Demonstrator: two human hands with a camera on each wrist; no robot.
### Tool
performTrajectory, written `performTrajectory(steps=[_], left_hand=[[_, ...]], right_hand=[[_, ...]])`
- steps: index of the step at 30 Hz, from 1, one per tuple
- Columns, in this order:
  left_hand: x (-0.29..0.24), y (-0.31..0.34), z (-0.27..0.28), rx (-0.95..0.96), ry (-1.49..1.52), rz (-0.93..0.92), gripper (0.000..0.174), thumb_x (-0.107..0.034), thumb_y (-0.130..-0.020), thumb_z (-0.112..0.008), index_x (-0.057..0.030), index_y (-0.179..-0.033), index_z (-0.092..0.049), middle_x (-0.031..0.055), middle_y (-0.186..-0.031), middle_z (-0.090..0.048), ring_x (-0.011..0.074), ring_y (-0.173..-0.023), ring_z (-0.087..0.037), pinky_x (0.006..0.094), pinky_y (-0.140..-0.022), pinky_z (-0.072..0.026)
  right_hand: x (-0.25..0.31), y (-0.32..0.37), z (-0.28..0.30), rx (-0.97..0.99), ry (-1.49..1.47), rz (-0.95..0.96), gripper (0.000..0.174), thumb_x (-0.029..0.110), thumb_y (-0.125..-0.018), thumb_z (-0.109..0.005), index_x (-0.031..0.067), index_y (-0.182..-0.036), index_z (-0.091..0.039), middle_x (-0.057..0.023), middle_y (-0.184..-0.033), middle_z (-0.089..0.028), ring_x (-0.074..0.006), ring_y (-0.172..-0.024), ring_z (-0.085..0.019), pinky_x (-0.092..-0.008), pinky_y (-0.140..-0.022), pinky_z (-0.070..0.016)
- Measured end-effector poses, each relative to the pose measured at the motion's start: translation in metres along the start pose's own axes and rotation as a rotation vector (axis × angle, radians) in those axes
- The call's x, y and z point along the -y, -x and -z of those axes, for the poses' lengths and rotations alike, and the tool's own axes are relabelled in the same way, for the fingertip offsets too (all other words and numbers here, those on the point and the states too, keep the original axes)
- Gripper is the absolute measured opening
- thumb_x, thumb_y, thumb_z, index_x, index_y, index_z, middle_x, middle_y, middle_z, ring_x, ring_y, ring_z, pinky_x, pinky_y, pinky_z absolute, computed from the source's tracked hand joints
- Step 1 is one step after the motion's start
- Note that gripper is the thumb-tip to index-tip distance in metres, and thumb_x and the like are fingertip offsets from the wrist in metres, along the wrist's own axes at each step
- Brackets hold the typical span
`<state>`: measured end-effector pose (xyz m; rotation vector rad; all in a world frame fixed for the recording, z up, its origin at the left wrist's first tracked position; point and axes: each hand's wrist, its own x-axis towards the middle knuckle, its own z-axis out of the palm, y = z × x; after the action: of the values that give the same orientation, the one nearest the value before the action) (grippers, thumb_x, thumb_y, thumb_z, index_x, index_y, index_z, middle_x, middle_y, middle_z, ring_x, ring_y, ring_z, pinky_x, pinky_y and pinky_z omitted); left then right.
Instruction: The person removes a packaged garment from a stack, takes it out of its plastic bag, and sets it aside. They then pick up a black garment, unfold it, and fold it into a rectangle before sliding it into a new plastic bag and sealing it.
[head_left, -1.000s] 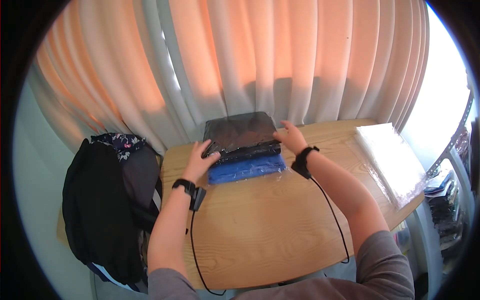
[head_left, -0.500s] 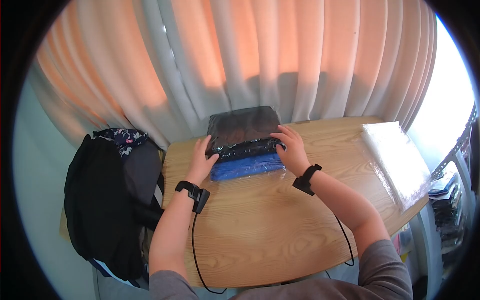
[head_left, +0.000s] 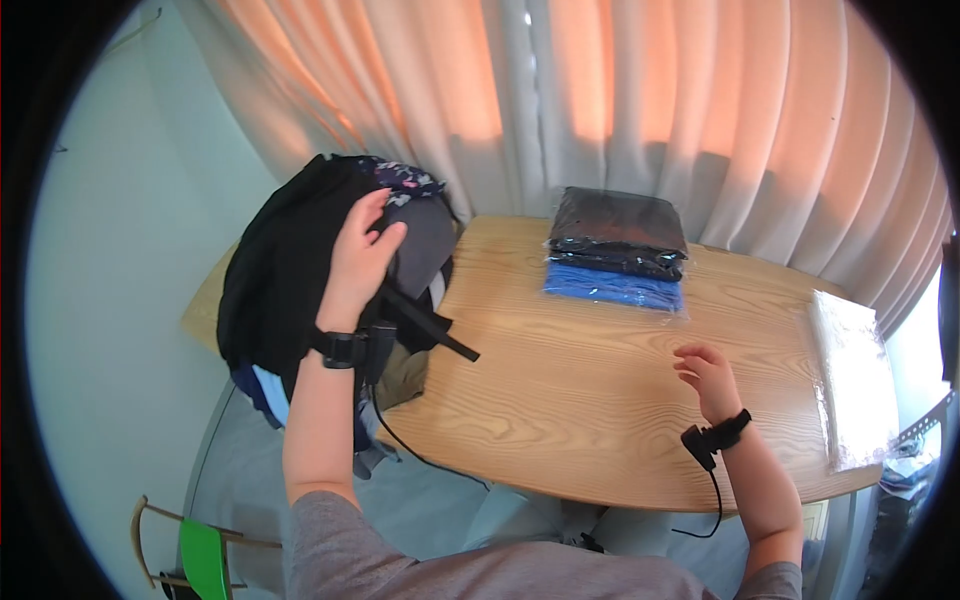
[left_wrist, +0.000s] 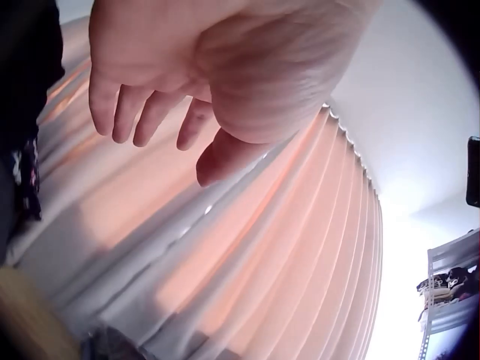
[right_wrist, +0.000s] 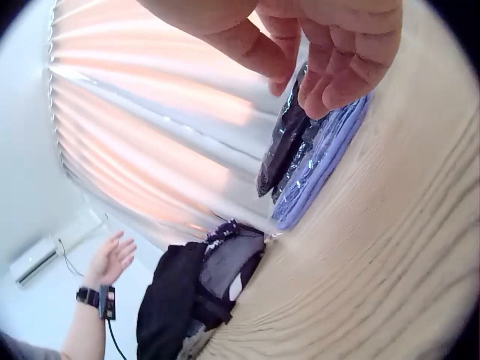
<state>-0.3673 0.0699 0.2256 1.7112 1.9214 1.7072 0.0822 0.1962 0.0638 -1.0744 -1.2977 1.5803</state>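
Note:
My left hand point(head_left: 362, 262) is raised by the pile of clothes point(head_left: 275, 270) at the table's left, overlapping it in the head view. In the left wrist view its palm and spread fingers point(left_wrist: 150, 112) hold nothing. My right hand point(head_left: 712, 382), fingers loosely bent and holding nothing, hovers over the right half of the table. Beyond it, by the curtain, sits a stack of folded garments in clear bags: dark ones point(head_left: 620, 225) on top, a blue one point(head_left: 615, 287) underneath. The pile is mostly black, with a flowered cloth point(head_left: 412, 180) and a grey piece point(head_left: 425, 235).
The wooden table point(head_left: 540, 400) stands against a pleated curtain point(head_left: 640, 90). A stack of clear plastic bags point(head_left: 855, 380) lies at its right end. A green chair point(head_left: 204, 558) is on the floor at lower left. Cables hang from both wrist cameras.
Both hands have left the bagged stack. The left moved left to the clothes pile, while the right drew back toward the near side. The head view has turned left.

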Motion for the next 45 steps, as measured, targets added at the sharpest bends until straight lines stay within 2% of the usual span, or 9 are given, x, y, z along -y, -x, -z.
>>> performTrajectory(steps=[8,12,16,20,22,24,32,38,45], left_hand=[[0.117,0.025,0.139,-0.404,-0.371,0.334,0.053,-0.014,-0.082,-0.065,0.0017,-0.129,-0.047,0.0204,-0.128,-0.052,0.0295,-0.12,-0.05,0.0363,-0.1,-0.0396],[0.188,0.04,0.152,-0.462,-0.541,0.449,0.058,-0.021,-0.081,-0.068,0.0093,-0.126,-0.048,0.0227,-0.121,-0.056,0.0304,-0.112,-0.055,0.035,-0.095,-0.0421],[0.157,0.04,0.119,-0.54,-0.579,0.371,0.045,-0.027,-0.084,-0.064,0.0102,-0.109,-0.057,0.0269,-0.109,-0.061,0.0401,-0.105,-0.057,0.0383,-0.088,-0.0455],[0.115,0.026,0.076,-0.433,-0.161,0.431,0.033,-0.022,-0.092,-0.055,0.0103,-0.097,-0.058,0.0229,-0.098,-0.062,0.0324,-0.091,-0.06,0.0371,-0.08,-0.046],[0.085,0.018,0.057,-0.326,0.301,0.467,0.046,-0.024,-0.094,-0.055,0.0106,-0.123,-0.047,0.0197,-0.122,-0.056,0.027,-0.11,-0.055,0.0335,-0.093,-0.0437],[0.047,0.014,0.028,-0.337,0.448,0.439,0.027,-0.02,-0.095,-0.052,0.0034,-0.107,-0.056,0.0111,-0.103,-0.062,0.0204,-0.091,-0.06,0.0323,-0.08,-0.0474],[-0.066,0.035,-0.092,0.283,0.901,0.438,0.025,-0.021,-0.095,-0.054,-0.0002,-0.108,-0.057,0.0099,-0.102,-0.065,0.0193,-0.091,-0.064,0.0322,-0.081,-0.0519],[-0.055,0.116,-0.219,0.579,0.848,0.576,0.03,-0.025,-0.095,-0.055,0.0002,-0.111,-0.05,0.0085,-0.103,-0.06,0.0156,-0.094,-0.059,0.031,-0.083,-0.05],[-0.059,0.131,-0.204,1.109,0.335,0.58,0.062,-0.057,-0.093,-0.044,0.0001,-0.105,-0.065,0.0109,-0.102,-0.066,0.0194,-0.088,-0.062,0.0335,-0.078,-0.0492]], right_hand=[[-0.043,0.027,0.023,0.015,-0.368,-0.249,0.009,0.004,-0.089,-0.051,0.0061,-0.096,-0.056,-0.008,-0.095,-0.062,-0.017,-0.082,-0.061,-0.028,-0.072,-0.0508],[-0.047,0.031,0.021,-0.04,-0.446,-0.186,0.007,0.0,-0.089,-0.049,-0.0011,-0.095,-0.053,-0.0128,-0.091,-0.061,-0.022,-0.083,-0.062,-0.0298,-0.075,-0.0548],[-0.053,0.031,0.028,0.003,-0.529,-0.187,0.008,0.002,-0.09,-0.049,-0.0022,-0.095,-0.053,-0.0134,-0.09,-0.061,-0.0232,-0.083,-0.063,-0.0308,-0.076,-0.0553],[-0.056,0.033,0.031,0.013,-0.577,-0.179,0.009,0.003,-0.091,-0.049,-0.0032,-0.096,-0.054,-0.0144,-0.091,-0.061,-0.0247,-0.084,-0.063,-0.0316,-0.076,-0.0557],[-0.059,0.031,0.033,0.02,-0.593,-0.182,0.01,0.004,-0.092,-0.049,-0.0037,-0.097,-0.054,-0.0149,-0.092,-0.061,-0.0251,-0.085,-0.063,-0.0321,-0.078,-0.0555],[-0.06,0.032,0.034,0.028,-0.61,-0.19,0.012,0.005,-0.092,-0.049,-0.0042,-0.098,-0.054,-0.0153,-0.093,-0.061,-0.0255,-0.087,-0.063,-0.0325,-0.079,-0.0554],[-0.063,0.033,0.038,0.138,-0.711,-0.15,0.026,0.009,-0.095,-0.047,-0.0084,-0.114,-0.051,-0.0191,-0.106,-0.06,-0.0271,-0.101,-0.06,-0.0338,-0.091,-0.0508],[-0.063,0.036,0.041,0.181,-0.812,-0.174,0.037,0.021,-0.098,-0.046,-0.0079,-0.122,-0.048,-0.0199,-0.113,-0.059,-0.0277,-0.107,-0.059,-0.0343,-0.095,-0.0484],[-0.062,0.037,0.042,0.196,-0.768,-0.153,0.039,0.025,-0.099,-0.043,-0.0071,-0.12,-0.05,-0.02,-0.115,-0.059,-0.0277,-0.108,-0.059,-0.0345,-0.095,-0.048]])
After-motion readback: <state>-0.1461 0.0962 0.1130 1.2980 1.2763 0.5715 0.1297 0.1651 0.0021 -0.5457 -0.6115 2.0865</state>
